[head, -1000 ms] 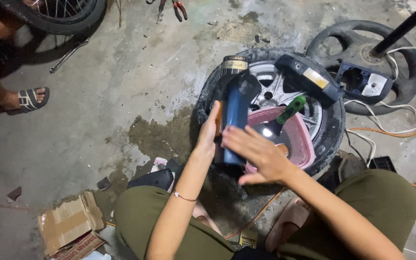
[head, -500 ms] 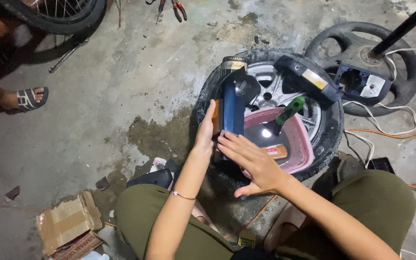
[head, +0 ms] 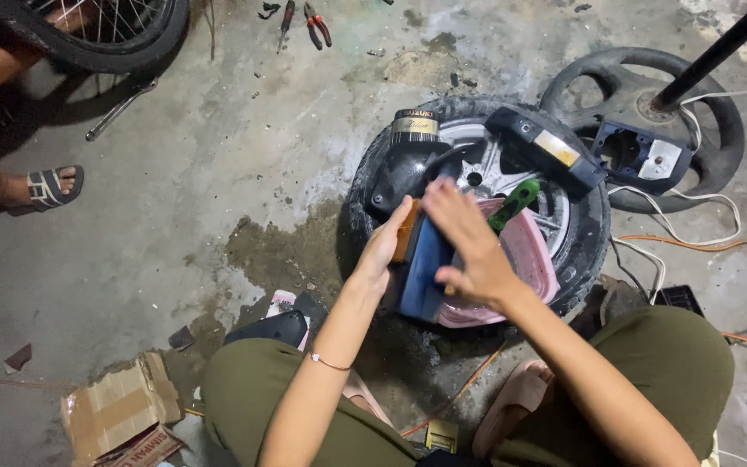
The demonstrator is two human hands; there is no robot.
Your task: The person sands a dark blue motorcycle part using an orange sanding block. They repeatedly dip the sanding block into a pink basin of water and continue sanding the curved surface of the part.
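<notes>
Slippage risk: blue panel (head: 425, 272) propped on edge over pink basin (head: 536, 259), pinched by left hand (head: 384, 251), pressed under flat, spread right hand (head: 469, 246); could tip toward tyre (head: 594, 251) beyond.

Even, slightly dim indoor light on a grey concrete floor (head: 175, 199), seen from above.

Soft shadows pool under the spoked wheel (head: 105, 35) at far left and beneath the tyre (head: 365, 216) near the centre. A small glare spot sits on the pink basin (head: 533, 259). The right hand (head: 469, 246) is smeared by motion blur; the rest stays fairly sharp. Edges bow a little from the wide lens.
</notes>
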